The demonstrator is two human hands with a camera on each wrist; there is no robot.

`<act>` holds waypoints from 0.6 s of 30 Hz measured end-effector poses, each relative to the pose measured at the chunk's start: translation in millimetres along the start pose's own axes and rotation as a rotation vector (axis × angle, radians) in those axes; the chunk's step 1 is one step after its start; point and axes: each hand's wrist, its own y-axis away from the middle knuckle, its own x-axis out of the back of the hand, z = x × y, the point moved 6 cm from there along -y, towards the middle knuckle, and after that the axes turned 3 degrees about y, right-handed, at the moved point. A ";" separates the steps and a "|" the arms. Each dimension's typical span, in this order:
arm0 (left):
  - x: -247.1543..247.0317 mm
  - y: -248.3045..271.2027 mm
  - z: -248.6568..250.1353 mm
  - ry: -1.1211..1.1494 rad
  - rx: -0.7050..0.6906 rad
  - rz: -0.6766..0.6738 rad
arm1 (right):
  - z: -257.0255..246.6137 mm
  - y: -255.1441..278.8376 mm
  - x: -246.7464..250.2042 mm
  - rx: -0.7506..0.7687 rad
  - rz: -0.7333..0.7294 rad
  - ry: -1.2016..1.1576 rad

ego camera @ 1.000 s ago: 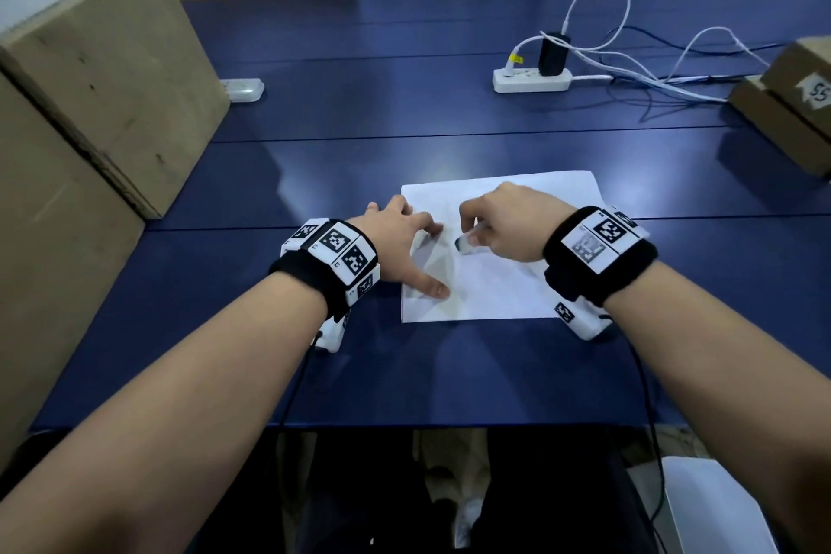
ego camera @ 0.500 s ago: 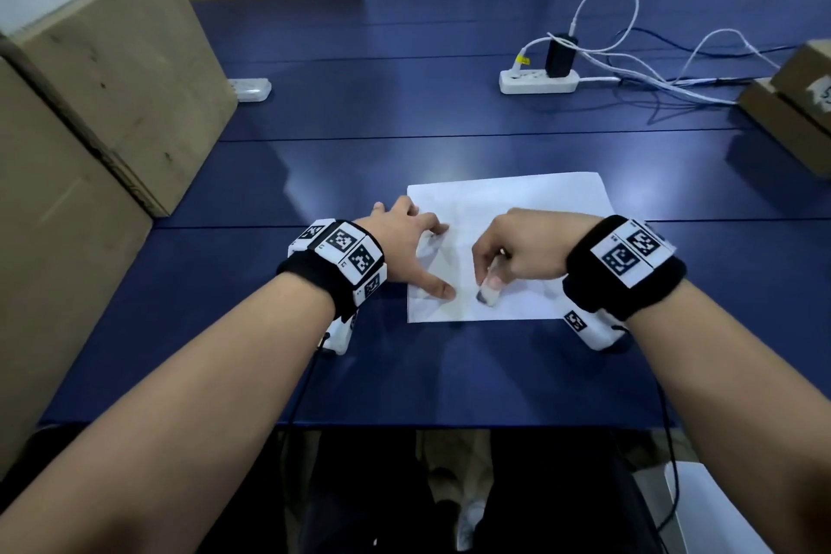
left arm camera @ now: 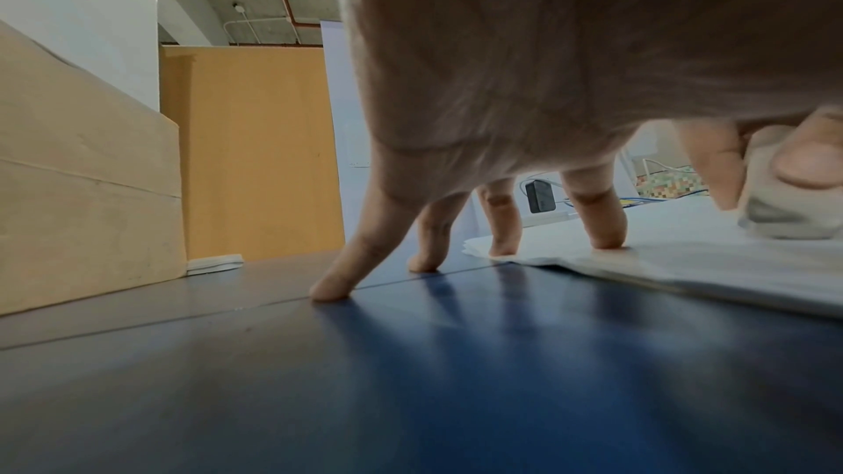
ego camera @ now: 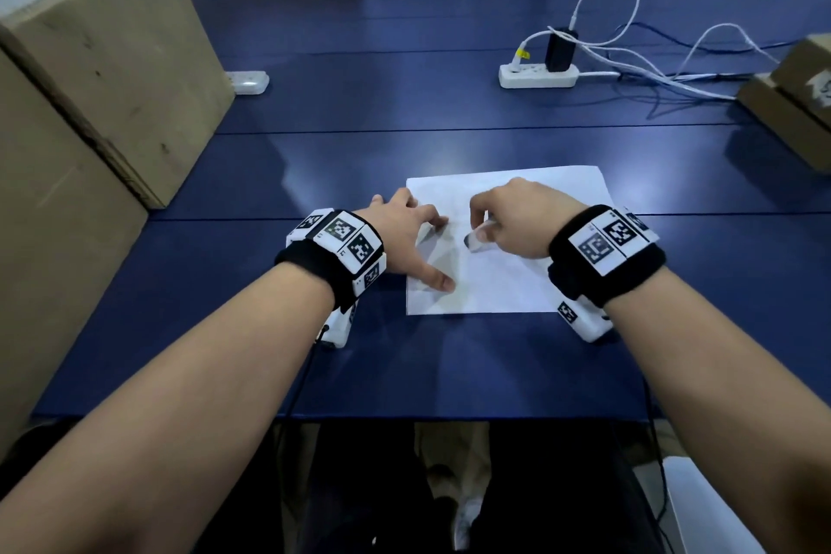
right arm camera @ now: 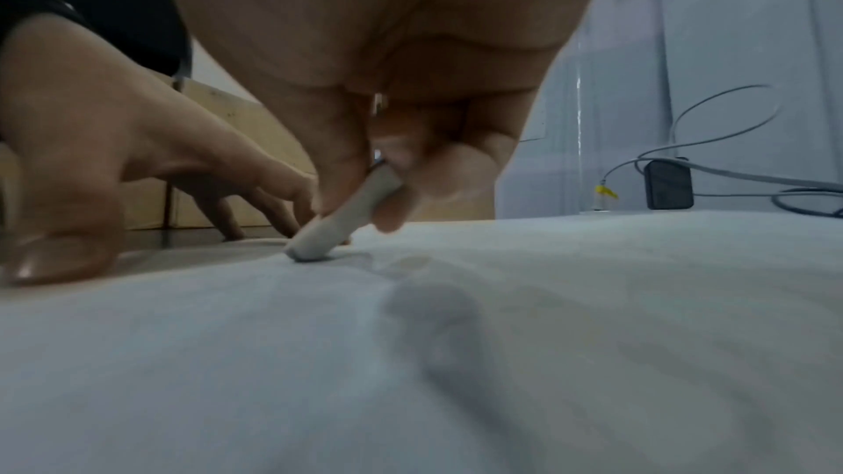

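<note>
A white sheet of paper (ego camera: 517, 288) lies on the dark blue table (ego camera: 382, 157) in front of me. My left hand (ego camera: 418, 245) rests on the sheet's left edge with spread, straight fingers (left arm camera: 597, 226); the thumb and two fingertips press on the paper (left arm camera: 684, 262), and the others stand on the table. My right hand (ego camera: 508, 220) pinches a small whitish eraser (ego camera: 474, 241) between thumb and fingers. The eraser (right arm camera: 337, 226) is tilted, and its grey-smudged tip touches the paper (right arm camera: 456, 355) just right of the left hand. The eraser (left arm camera: 775, 215) also shows at the right edge of the left wrist view.
Large cardboard boxes (ego camera: 112, 58) stand along the left side of the table. A white power strip (ego camera: 537, 76) with a black adapter and white cables lies at the back right. More cardboard boxes (ego camera: 800, 103) sit at the far right. A small white device (ego camera: 247, 82) lies beside the left boxes.
My right hand slid the eraser toward me along the paper, then back away to about where it began. The left hand has stayed pressing on the sheet.
</note>
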 end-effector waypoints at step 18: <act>-0.3 3.0 0.2 0.019 0.016 0.005 | -1.0 7.3 -2.9 0.001 -0.058 -0.012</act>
